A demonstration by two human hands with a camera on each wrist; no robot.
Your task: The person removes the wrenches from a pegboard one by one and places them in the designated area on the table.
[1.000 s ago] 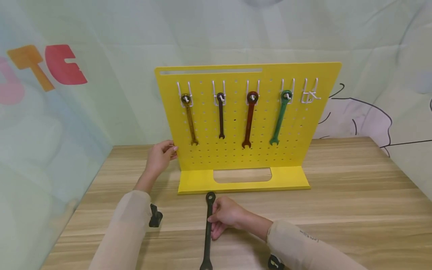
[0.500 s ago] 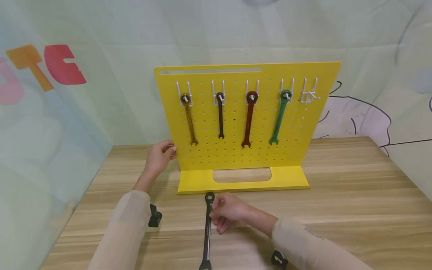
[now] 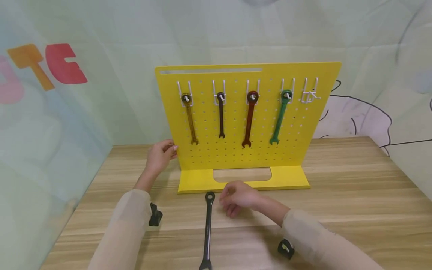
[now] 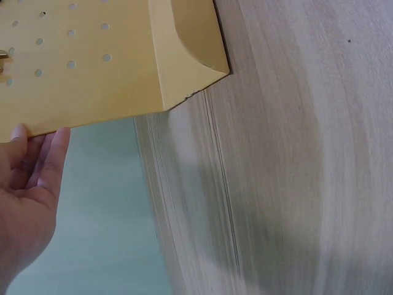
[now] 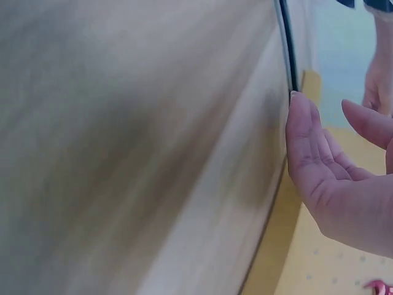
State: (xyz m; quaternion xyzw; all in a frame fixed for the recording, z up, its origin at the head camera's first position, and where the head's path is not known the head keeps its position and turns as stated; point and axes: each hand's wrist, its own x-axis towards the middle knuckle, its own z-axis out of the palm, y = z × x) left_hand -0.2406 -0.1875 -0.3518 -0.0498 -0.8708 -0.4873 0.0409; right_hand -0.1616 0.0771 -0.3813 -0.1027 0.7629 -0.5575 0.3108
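Note:
A yellow pegboard stand point(image 3: 236, 157) stands upright on the table. At its left edge my left hand point(image 3: 159, 156) grips the panel; in the left wrist view the thumb and fingertips of that hand point(image 4: 34, 178) meet the panel's edge. A long black combination wrench point(image 3: 207, 230) lies on the tabletop in front of the stand, its ring end toward the base. Just right of that ring end, my right hand point(image 3: 239, 198) hovers apart from it with loosely bent fingers and holds nothing. In the right wrist view its thumb and fingers point(image 5: 331, 160) are spread apart.
White hooks on the board carry a yellow wrench point(image 3: 190, 122), a small dark wrench point(image 3: 221, 116), a red wrench point(image 3: 249, 122) and a green wrench point(image 3: 279, 120). A bare white hook point(image 3: 309, 96) is at the far right. A printed cloth point(image 3: 135, 93) hangs behind the wooden table point(image 3: 354, 195).
My right hand has let go of the black wrench and moved up and to the right, off it. The wrench has settled on the table. The left hand has stayed at the board's edge.

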